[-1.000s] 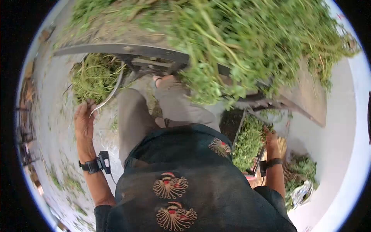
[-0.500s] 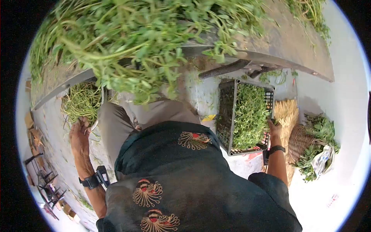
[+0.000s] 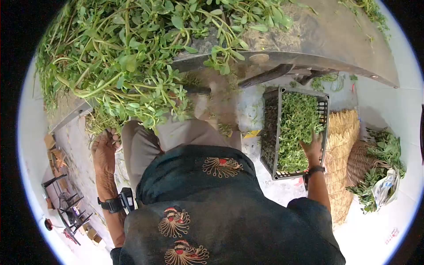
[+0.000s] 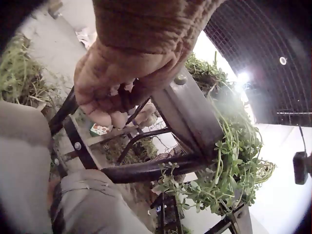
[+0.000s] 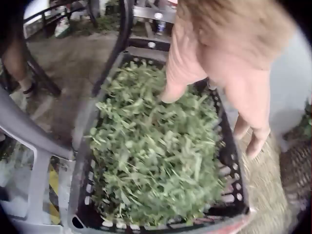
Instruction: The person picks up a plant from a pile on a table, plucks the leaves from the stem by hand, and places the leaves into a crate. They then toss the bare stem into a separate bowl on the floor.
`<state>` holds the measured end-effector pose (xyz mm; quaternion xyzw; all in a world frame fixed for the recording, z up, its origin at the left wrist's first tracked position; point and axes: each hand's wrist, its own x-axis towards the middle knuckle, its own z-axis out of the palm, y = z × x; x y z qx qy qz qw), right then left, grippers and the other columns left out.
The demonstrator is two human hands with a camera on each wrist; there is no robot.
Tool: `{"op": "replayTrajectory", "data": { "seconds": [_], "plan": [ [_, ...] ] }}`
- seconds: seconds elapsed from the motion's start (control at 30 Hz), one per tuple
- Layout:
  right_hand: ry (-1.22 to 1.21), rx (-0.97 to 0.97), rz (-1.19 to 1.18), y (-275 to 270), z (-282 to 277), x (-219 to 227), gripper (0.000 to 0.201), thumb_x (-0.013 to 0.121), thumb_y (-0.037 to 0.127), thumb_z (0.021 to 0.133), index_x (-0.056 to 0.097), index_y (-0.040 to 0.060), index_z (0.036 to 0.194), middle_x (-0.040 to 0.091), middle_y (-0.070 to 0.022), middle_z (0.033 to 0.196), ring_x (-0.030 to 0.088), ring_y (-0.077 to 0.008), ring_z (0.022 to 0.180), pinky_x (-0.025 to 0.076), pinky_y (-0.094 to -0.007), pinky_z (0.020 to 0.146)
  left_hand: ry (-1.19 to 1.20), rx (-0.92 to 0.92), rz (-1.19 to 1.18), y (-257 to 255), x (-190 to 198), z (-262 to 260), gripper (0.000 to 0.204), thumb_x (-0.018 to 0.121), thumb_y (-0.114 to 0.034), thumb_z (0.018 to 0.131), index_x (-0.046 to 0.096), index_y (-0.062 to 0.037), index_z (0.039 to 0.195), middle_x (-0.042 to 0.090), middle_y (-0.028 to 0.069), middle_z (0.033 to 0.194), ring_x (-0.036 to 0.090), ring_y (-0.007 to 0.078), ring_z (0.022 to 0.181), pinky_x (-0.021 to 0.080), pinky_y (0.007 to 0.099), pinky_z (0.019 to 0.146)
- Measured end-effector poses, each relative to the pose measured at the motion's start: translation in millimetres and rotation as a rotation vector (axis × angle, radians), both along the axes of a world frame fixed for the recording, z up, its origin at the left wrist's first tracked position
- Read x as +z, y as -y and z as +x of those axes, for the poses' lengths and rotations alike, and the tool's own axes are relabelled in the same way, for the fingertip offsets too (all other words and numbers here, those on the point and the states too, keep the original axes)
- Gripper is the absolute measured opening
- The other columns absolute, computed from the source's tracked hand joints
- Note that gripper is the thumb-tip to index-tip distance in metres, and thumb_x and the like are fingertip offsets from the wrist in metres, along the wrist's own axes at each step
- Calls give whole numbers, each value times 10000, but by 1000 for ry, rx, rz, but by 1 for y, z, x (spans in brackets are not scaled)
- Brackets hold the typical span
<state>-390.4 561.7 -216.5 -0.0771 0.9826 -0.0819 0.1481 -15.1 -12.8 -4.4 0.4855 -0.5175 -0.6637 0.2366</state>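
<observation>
A big pile of leafy greens (image 3: 132, 57) lies on a metal table (image 3: 318, 39) and hangs over its edge (image 4: 192, 117). My left hand (image 3: 105, 148) is raised under that overhang, and in the left wrist view the left hand (image 4: 117, 83) has its fingers curled at the table's metal edge. On the floor to the right stands a black plastic crate (image 3: 271, 132) full of picked greens (image 3: 296, 128). My right hand (image 3: 312, 148) is spread flat over them. In the right wrist view the right hand (image 5: 214, 73) pokes one digit into the greens (image 5: 156, 146), its other fingers hanging past the crate's rim (image 5: 229, 156).
Beside the crate lie a straw bundle (image 3: 342, 141) and a wicker basket (image 3: 360, 161) with more greens and a crumpled bag (image 3: 384, 185). Dark metal stands (image 3: 66, 207) and small boxes sit on the floor at lower left. My trousered legs (image 3: 176, 132) are under the table edge.
My right hand has come off the crate's near corner and onto the greens inside. My left hand has left the bowl of greens and risen to the table edge. The view has swung left.
</observation>
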Motion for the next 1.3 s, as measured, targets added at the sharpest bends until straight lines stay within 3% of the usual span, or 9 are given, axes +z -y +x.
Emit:
{"op": "replayTrajectory", "data": {
  "seconds": [0.17,0.43,0.6,0.7,0.73,0.83,1.03,1.2,1.3],
  "plan": [
    [48,190,261,123,-16,5,639,650,384,777,338,390,1334,114,-46,1490,172,-342,1343,217,-731,922,57,76,-2,-12,11,-2,211,542,-189,899,594,-29,1026,641,76,968,600,137,802,488,272,676],
    [333,237,364,75,-4,-53,560,628,340,808,387,354,1313,81,-26,1494,85,-345,1359,210,-745,921,147,83,-31,-29,29,-24,210,542,-188,898,594,-34,1031,642,85,975,603,145,807,487,280,662],
    [452,276,441,34,34,-45,612,628,137,736,435,341,1280,137,-50,1482,184,-382,1327,283,-653,967,190,39,-46,-34,33,-43,235,560,-237,885,589,-62,1039,622,49,1002,566,155,853,448,293,722],
    [289,466,374,-67,44,-142,621,622,193,735,419,284,1315,289,-52,1436,206,-372,1325,242,-575,1020,127,30,-109,-42,37,-55,150,569,-169,869,594,-42,946,641,121,946,607,178,777,515,309,656],
    [470,677,540,-21,31,-72,579,578,188,762,428,244,1319,334,-51,1413,191,-354,1334,191,-572,1041,129,40,-118,-45,39,-57,146,575,-172,865,590,-41,929,643,127,942,606,178,765,516,306,649],
    [405,636,522,-37,16,-138,602,586,278,768,413,182,1336,316,-86,1423,147,-324,1354,191,-576,1038,143,41,-150,-57,45,-67,202,570,-200,883,596,-14,957,644,119,925,606,167,747,496,282,646],
    [620,416,420,20,-23,-96,783,728,265,671,358,142,1350,439,-159,1319,273,-348,1304,230,-484,1067,65,-28,-172,-80,62,-87,224,584,-185,869,612,0,991,653,89,901,616,142,755,491,259,657],
    [666,561,667,10,-44,-148,771,632,471,766,291,192,1399,376,9,1395,354,-238,1273,259,-352,1075,10,-75,-265,-76,66,-90,156,613,-157,851,620,-15,915,649,59,843,619,136,762,496,262,663],
    [433,373,167,25,-47,-120,541,608,310,830,444,126,1312,423,-147,1342,436,-234,1214,351,-339,1019,-51,-91,-312,-72,80,-94,145,608,-158,858,614,-18,893,644,50,818,617,130,770,492,260,674]
  ]
}}
